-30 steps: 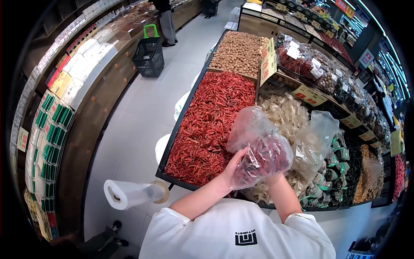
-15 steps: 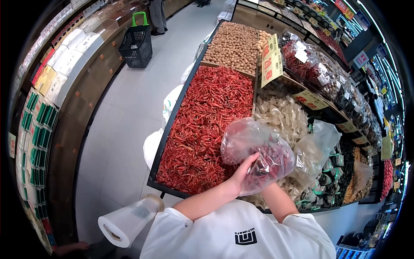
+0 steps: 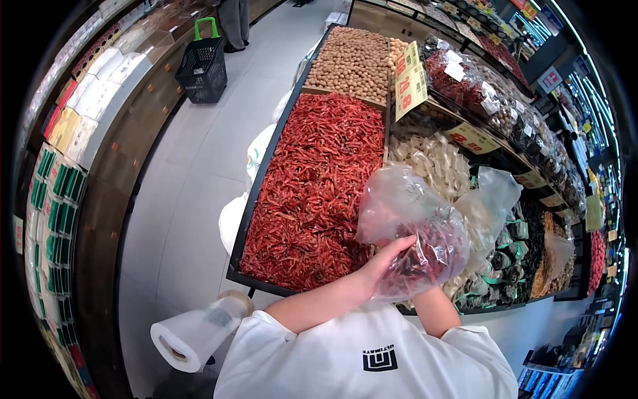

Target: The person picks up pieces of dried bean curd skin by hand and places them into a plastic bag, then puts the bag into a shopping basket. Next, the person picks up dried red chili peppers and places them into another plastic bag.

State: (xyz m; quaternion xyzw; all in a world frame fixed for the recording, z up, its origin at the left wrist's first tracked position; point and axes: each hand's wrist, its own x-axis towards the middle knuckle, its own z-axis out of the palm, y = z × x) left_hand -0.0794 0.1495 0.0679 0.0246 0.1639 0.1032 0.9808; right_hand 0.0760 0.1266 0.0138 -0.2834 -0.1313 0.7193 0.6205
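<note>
A clear plastic bag (image 3: 432,249) with dried red chilies inside is held up in front of me, over the right edge of the chili bin and the neighbouring pale goods. Its loose, puffed-out mouth points up and left. My left hand (image 3: 391,261) is closed around the near left side of the bag, thumb lying over the plastic. Behind and below the bag is my right hand (image 3: 428,296); only its wrist shows, and the bag hides the fingers. Dried red chilies (image 3: 312,193) fill the bin to the left of my hands.
Round brown nuts or dried fruit (image 3: 352,60) fill the far bin. Pale dried strips (image 3: 435,159) lie right of the chilies, beside price signs (image 3: 409,80). A bag roll (image 3: 199,332) stands at lower left. A shopping basket (image 3: 203,70) and a person's legs (image 3: 234,23) are in the aisle.
The bag and both my hands have shifted slightly to the right, away from the chilies. My left hand keeps its grip, and the view has moved a little.
</note>
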